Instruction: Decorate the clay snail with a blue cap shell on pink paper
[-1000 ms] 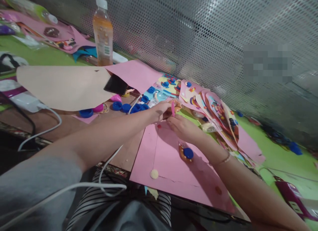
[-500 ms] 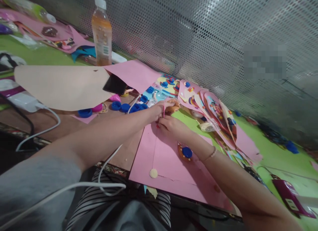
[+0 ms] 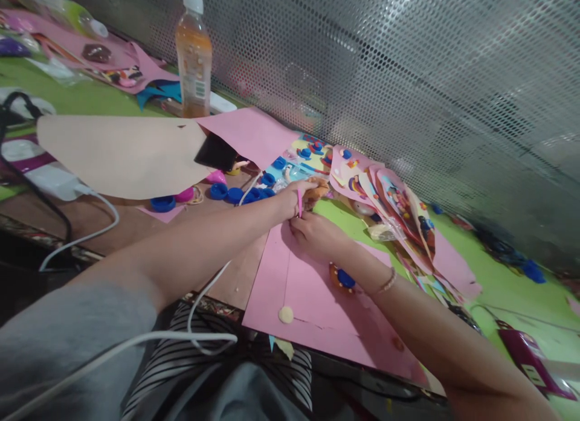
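My left hand point(image 3: 295, 199) reaches over the top of a pink sheet point(image 3: 272, 288), its fingers curled round an orange-brown lump point(image 3: 317, 190). Around that wrist runs a narrow pink band point(image 3: 299, 203). Just below, my right hand point(image 3: 317, 232) pinches at the band's lower end; its fingertips are partly hidden. Under my right forearm lies a brown round piece with a blue cap-like disc point(image 3: 346, 278) on it. A pale round disc point(image 3: 286, 314) rests near the sheet's front edge, below a thin line.
A drink bottle point(image 3: 194, 58) stands at the back left by a perforated metal panel point(image 3: 385, 52). Decorated pink sheets point(image 3: 394, 197) are piled to the right. Several blue caps point(image 3: 234, 195) lie left of my hands. A white cable point(image 3: 203, 335) crosses my lap.
The whole view has shifted slightly to the right. A small red bit by my right fingertips no longer shows, and the pink band looks wider. Both hands stay close together.
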{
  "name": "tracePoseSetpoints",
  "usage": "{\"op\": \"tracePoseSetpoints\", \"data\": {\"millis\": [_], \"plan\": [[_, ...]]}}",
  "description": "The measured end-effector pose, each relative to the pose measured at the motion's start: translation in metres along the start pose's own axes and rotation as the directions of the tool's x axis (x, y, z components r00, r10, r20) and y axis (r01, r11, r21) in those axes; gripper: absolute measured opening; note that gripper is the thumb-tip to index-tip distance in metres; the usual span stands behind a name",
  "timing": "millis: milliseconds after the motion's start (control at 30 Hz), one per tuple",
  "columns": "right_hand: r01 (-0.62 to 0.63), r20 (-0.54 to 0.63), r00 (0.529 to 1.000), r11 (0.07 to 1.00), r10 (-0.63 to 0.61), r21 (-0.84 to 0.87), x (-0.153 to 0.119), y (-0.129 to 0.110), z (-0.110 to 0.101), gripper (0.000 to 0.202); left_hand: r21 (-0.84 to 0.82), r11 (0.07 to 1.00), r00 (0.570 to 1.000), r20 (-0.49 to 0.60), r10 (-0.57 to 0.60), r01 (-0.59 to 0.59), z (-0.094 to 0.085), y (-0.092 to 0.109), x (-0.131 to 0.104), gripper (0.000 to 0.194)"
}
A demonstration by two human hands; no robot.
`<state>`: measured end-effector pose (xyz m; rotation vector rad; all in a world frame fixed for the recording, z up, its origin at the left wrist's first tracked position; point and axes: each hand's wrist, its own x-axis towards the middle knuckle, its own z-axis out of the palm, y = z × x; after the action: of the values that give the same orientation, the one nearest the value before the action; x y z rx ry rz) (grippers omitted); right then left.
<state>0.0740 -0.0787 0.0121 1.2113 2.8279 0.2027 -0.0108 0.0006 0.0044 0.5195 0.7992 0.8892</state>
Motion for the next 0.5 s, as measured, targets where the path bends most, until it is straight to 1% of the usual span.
{"op": "tracePoseSetpoints", "data": {"millis": [100, 133, 233, 267, 333, 400, 500], "plan": [[-0.022, -0.021, 1.0, 1.0, 0.022, 0.005, -0.002, 0.001, -0.002, 0.025, -0.019, 0.999, 0.999, 0.021, 0.028, -0.028, -0.001, -0.002, 0.002, 0.034], [-0.029, -0.028, 0.999, 1.0, 0.029, 0.006, -0.003, 0.001, -0.003, 0.025, -0.026, 0.999, 0.999, 0.03, 0.041, -0.041, -0.002, -0.002, 0.002, 0.032], [-0.054, -0.054, 0.997, 0.999, 0.054, 0.007, -0.01, 0.004, -0.009, 0.027, -0.051, 0.996, 0.995, 0.061, 0.08, -0.077, -0.004, -0.003, -0.003, 0.014], [-0.066, -0.065, 0.996, 0.998, 0.066, 0.004, -0.014, 0.005, -0.011, 0.029, -0.061, 0.994, 0.993, 0.072, 0.093, -0.089, -0.004, -0.004, -0.005, 0.013], [-0.07, -0.097, 0.993, 0.998, 0.07, 0.007, -0.021, 0.006, -0.013, 0.029, -0.079, 0.991, 0.988, 0.103, 0.116, -0.108, -0.004, -0.003, -0.009, 0.018], [-0.018, -0.12, 0.993, 1.0, 0.021, 0.024, -0.027, 0.008, -0.014, 0.03, -0.089, 0.989, 0.984, 0.123, 0.127, -0.117, -0.004, -0.003, -0.01, 0.021], [0.08, -0.099, 0.992, 0.996, -0.075, 0.049, -0.031, 0.008, -0.011, 0.035, -0.081, 0.99, 0.985, 0.118, 0.127, -0.118, -0.003, -0.002, -0.009, 0.021]]}}
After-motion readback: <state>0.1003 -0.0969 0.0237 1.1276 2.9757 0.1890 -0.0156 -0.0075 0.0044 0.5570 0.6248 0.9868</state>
